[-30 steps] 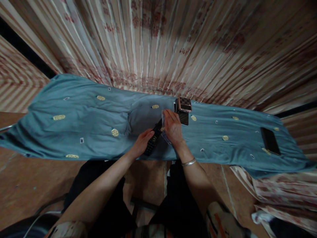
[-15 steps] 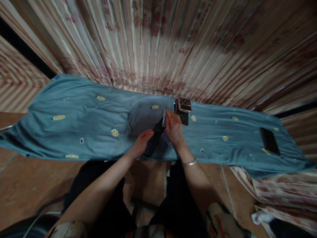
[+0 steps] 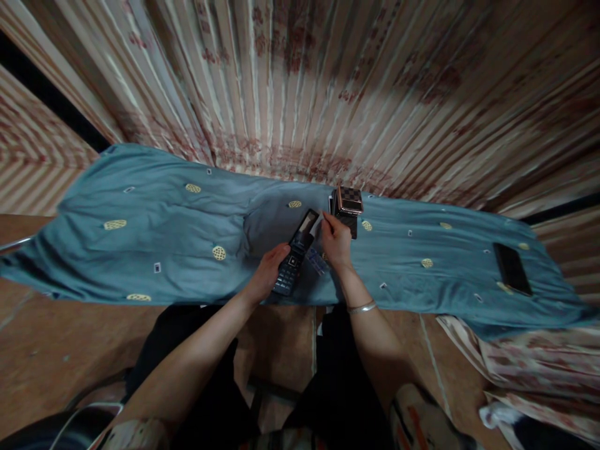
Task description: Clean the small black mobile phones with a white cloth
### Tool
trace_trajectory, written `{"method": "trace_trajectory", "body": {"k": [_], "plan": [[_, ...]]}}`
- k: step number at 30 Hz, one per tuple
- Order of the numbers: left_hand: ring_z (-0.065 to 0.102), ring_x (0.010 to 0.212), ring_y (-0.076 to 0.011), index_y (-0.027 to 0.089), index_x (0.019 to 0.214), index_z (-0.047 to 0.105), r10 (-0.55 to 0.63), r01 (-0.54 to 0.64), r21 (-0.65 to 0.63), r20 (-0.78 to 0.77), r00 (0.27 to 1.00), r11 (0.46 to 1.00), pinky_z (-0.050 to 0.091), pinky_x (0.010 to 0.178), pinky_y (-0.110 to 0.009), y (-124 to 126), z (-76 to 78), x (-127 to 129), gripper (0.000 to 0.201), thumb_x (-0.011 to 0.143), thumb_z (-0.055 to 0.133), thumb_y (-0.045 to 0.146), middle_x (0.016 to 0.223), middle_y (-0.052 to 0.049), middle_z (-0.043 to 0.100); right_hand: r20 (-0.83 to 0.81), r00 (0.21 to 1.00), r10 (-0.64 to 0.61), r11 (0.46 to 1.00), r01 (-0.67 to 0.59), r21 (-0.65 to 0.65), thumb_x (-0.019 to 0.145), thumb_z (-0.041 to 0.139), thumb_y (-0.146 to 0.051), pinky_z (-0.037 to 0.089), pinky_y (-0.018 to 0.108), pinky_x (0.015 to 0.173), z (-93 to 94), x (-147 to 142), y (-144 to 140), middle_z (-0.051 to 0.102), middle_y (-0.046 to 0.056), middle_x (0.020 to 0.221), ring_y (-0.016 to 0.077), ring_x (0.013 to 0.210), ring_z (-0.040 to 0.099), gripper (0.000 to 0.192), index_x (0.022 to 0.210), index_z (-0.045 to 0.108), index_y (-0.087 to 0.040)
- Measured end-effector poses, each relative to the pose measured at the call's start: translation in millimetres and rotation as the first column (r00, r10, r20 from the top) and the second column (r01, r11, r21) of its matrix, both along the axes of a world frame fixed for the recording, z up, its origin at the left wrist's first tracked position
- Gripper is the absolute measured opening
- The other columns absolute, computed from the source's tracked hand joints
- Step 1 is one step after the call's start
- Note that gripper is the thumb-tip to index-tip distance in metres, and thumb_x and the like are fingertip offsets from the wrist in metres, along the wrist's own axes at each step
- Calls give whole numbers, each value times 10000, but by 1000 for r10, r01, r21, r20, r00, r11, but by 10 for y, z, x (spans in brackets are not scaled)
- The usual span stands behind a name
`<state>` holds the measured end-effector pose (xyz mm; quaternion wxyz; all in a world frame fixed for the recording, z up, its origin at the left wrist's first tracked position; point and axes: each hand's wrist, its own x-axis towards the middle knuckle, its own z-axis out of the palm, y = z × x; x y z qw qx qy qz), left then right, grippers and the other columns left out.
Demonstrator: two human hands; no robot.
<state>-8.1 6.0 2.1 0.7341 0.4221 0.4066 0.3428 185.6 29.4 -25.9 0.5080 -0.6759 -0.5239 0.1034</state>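
A black flip phone [image 3: 296,253] lies opened out flat on the blue cloth [image 3: 164,237], keypad toward me and screen away. My left hand [image 3: 268,270] holds its keypad end. The fingertips of my right hand [image 3: 336,240] touch the top corner of the phone's screen half. A small checkered box [image 3: 347,208] stands just beyond my right hand. A silver bangle circles my right wrist.
A dark smartphone [image 3: 512,268] lies on the cloth at the far right. A small patterned card or packet [image 3: 317,262] rests under my right hand. Striped curtain [image 3: 300,87] hangs behind the cloth. Folded patterned fabric [image 3: 529,369] sits lower right.
The phone's lid has swung from half raised to fully open and flat. My right hand slid away from the lid's middle to its upper corner.
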Motion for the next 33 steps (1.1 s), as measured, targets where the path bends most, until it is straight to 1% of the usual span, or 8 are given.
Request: {"method": "trace_trajectory", "body": {"k": [3,6,9,11,14,19,28,33], "plan": [[644,599,-163,167,904,658,14,-14,-13,15,1000,1000,538,568,-285,-2,23,7,483,767,704,628,751,-15,700,-172,985,17,1000,-14,19,915,519,-386,554,395,946,-17,-5,48,802,106,1112,276,1040,727,392,1077,801,-167],[653,587,-174,163,962,670,20,-20,-15,10,1000,1000,541,564,-296,8,2,-3,488,799,671,622,756,-21,714,-303,951,61,998,-58,16,899,549,-451,535,329,778,-19,-46,52,766,51,895,218,833,681,362,966,784,-185],[660,615,-180,161,968,684,45,-45,37,-3,999,998,535,564,-296,33,-39,-17,473,837,618,611,790,-33,728,-356,929,103,992,-123,-33,890,553,-529,408,262,582,-18,-128,17,589,-19,645,152,626,526,372,776,695,-205],[667,653,-187,162,971,692,76,-74,64,-24,997,995,528,565,-291,61,-56,-28,463,855,585,596,803,-37,729,-356,925,135,983,-169,-66,886,538,-561,342,256,543,-25,-206,-12,473,-46,577,135,581,437,403,664,588,-228],[682,728,-201,166,957,697,131,-122,117,-71,989,986,532,604,-294,114,-56,-56,439,865,546,568,813,-38,729,-348,925,155,979,-191,-70,871,538,-599,330,261,554,-51,-335,-48,432,-49,563,137,591,418,443,609,521,-243],[688,921,-222,180,864,687,241,-204,249,-128,962,947,542,727,-292,179,-20,-107,387,849,541,538,871,-52,749,-329,928,175,973,-213,-83,866,545,-624,310,275,557,-72,-466,-87,435,-48,555,143,582,423,459,613,551,-242],[682,688,-191,170,892,651,97,-96,41,-40,994,995,547,568,-291,72,68,-82,489,767,634,643,835,-48,729,-322,936,140,984,-169,-64,869,543,-562,305,278,569,107,-294,-65,395,-53,569,138,596,395,416,605,498,-244],[682,659,-199,172,913,659,101,-101,-15,-5,995,995,531,559,-293,69,58,-83,485,765,659,634,770,-34,716,-335,930,149,981,-182,-70,876,571,-544,316,271,554,171,-296,-95,387,-53,563,136,592,389,429,584,468,-248]]}}
